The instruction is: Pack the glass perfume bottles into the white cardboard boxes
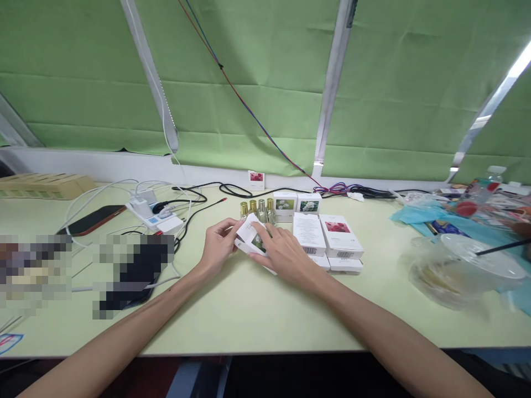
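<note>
A small white box with a white-flower picture is held tilted between both my hands, above the table. My left hand pinches its left end, thumb and fingers closed. My right hand lies over its top and right side with bent fingers, hiding part of the picture. Just behind the box stand several small glass bottles with gold or silver caps. Right of my right hand, white boxes lie stacked; one box has a red-flower picture, and another box shows printed text.
Two upright flower boxes stand behind the stack. A small red-flower card or box leans at the wall. At left are a power strip, tangled cables and a dark phone. A lidded plastic cup with a straw stands at right.
</note>
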A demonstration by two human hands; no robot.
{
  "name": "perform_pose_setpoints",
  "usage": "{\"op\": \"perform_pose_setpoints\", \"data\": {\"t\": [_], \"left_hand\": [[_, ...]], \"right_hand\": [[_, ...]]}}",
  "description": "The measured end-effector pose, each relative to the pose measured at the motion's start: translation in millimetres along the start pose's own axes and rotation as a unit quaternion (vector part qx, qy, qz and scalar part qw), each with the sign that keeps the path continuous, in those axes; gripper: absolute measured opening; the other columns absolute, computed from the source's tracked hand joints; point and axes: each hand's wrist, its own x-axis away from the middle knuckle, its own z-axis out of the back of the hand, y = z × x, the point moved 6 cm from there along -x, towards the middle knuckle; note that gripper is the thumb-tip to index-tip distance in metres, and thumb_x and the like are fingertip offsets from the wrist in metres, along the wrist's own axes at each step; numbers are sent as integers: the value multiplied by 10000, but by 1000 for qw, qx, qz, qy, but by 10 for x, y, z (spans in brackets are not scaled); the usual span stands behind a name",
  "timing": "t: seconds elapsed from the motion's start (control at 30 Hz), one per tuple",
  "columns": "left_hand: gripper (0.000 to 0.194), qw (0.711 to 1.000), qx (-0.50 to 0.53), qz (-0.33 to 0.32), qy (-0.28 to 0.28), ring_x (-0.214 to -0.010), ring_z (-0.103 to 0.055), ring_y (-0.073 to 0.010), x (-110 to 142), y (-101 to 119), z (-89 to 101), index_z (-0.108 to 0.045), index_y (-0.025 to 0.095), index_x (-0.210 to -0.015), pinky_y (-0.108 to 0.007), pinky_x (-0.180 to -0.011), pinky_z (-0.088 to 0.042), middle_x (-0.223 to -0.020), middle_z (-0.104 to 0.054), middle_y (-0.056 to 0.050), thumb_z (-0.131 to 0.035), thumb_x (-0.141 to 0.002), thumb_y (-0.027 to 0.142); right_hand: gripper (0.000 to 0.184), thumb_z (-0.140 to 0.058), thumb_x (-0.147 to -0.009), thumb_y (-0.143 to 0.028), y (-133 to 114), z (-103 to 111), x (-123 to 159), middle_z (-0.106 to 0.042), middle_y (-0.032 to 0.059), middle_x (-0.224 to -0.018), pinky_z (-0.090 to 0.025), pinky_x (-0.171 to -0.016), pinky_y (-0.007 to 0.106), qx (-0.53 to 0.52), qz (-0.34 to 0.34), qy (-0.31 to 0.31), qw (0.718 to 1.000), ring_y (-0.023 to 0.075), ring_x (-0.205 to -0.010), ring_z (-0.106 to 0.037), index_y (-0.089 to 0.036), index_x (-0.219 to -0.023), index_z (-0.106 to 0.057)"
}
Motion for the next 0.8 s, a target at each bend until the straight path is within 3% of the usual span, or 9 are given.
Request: {"op": "perform_pose_setpoints", "data": {"t": [0.4,0.8], "left_hand": [[182,1000,-9,-12,0,-512,-513,-112,29,76,-15,-724,166,-736,-200,-379,-377,-685,-677,-31,-734,-690,342],[203,1000,-9,-9,-12,-493,-500,-101,44,88,-41,-728,159,-741,-195,-379,-371,-666,-682,-35,-766,-668,345]], "right_hand": [[617,-505,-1034,-483,38,-4,-24,-615,198,-1341,-578,-872,462,-10,-39,-5,999,319,-1084,-676,-165,-1534,-334],[634,-521,-1029,-471,65,-9,-28,-618,197,-1311,-584,-860,458,-9,-47,-4,999,321,-1100,-672,-153,-1542,-325]]}}
